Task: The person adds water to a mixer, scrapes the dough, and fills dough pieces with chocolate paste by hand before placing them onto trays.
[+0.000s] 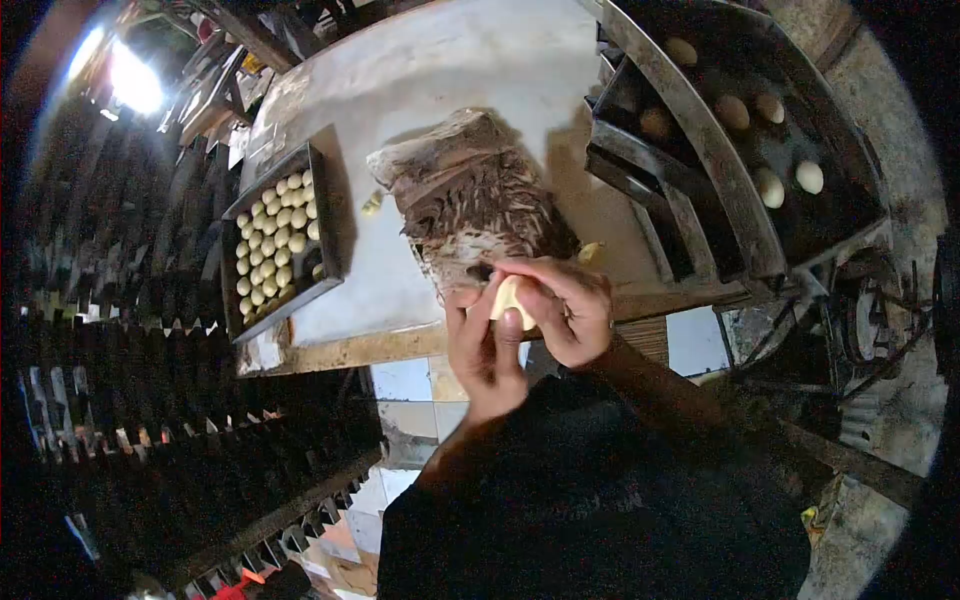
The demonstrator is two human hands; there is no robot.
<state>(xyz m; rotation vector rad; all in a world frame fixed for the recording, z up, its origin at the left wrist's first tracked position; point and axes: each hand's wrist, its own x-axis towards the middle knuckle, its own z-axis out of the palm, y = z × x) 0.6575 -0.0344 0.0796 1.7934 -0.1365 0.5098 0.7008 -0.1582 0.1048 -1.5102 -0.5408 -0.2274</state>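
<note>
A small pale yellow piece of dough (513, 300) is held between both hands over the near edge of the table. The fingers and thumb of my left hand (485, 345) wrap its left side. From the right, my right hand (568, 308) presses its fingers against the same piece. Just beyond the hands lies a mass of dark brown, shredded-looking filling (480, 205) on a light sheet. One yellow scrap (592, 252) rests right of the filling, and another (373, 203) lies at its left.
On the left of the table (390, 290) stands a dark tray (330, 235) with several round pale balls in rows. Stacked dark metal trays (715, 150) with several rounded pale pieces occupy the right. Dark racks (120, 400) fill the left side.
</note>
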